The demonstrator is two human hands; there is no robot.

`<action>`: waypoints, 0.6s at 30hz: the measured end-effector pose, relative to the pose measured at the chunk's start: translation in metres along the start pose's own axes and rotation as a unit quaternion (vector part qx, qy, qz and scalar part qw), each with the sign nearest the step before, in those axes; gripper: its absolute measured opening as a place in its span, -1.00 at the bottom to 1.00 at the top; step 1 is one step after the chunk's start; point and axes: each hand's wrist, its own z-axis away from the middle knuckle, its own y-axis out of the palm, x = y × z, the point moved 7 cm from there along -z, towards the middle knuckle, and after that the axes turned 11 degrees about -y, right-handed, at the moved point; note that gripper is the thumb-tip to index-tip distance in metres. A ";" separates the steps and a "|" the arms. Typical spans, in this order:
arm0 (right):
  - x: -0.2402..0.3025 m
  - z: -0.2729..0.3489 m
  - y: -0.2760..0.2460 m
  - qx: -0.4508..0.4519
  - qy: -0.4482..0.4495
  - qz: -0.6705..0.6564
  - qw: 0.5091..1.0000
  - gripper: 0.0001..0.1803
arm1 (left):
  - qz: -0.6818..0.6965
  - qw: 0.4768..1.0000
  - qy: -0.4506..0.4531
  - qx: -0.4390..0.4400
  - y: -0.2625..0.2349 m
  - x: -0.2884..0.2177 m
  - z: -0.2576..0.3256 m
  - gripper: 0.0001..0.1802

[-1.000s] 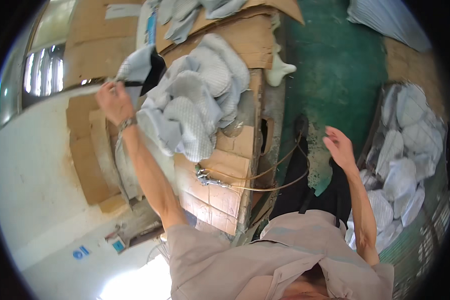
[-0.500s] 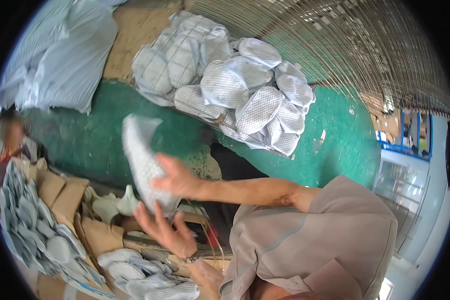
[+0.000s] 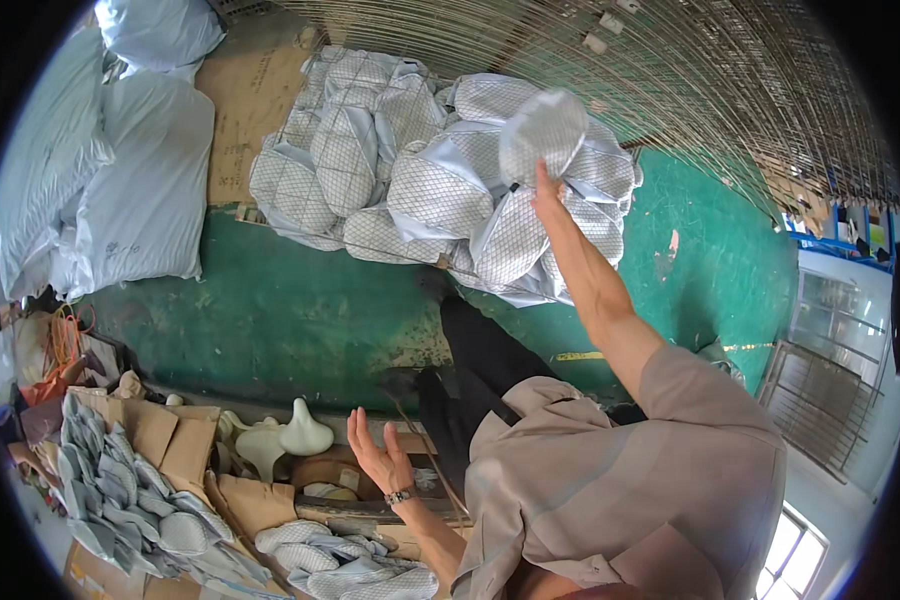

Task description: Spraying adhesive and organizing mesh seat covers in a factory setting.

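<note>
In my outstretched right hand (image 3: 548, 190) is an oval grey mesh-patterned pad (image 3: 547, 130), blurred by motion. One digit shows on its near face; the other fingers are mostly hidden. The pad is over the right part of a wide heap of similar pads (image 3: 440, 190) with silvery edges. My left hand (image 3: 380, 455), with a metal band at the wrist, is open and holds nothing. It is raised beside two pale saddle-shaped pieces, the nearer a smooth saddle form (image 3: 306, 430). Below it lies a small stack of grey pads (image 3: 335, 560).
A cardboard box (image 3: 185, 450) of grey pads (image 3: 140, 500) stands lower left. Full white sacks (image 3: 135, 190) are piled upper left. A rack of thin metal rods (image 3: 670, 70) overhangs the upper right. My dark-trousered legs (image 3: 470, 340) stand on the green floor (image 3: 270, 310).
The pad has moved from between my two hands, up and right to above the heap, with my right hand. My left hand has come off it and shifted slightly right. The view has shifted.
</note>
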 end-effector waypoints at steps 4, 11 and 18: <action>-0.032 0.044 0.059 0.352 -0.077 0.214 0.908 -0.33 | 0.038 0.994 -0.077 -0.071 -0.027 0.066 0.017 -0.46; -0.049 0.330 0.088 0.655 0.027 0.177 0.734 -0.33 | 0.142 0.913 -0.264 -0.275 -0.093 0.180 0.087 -0.55; -0.015 0.640 0.060 0.871 -0.009 0.230 0.435 -0.44 | 0.466 0.570 -0.319 -0.597 -0.099 0.349 0.241 -0.47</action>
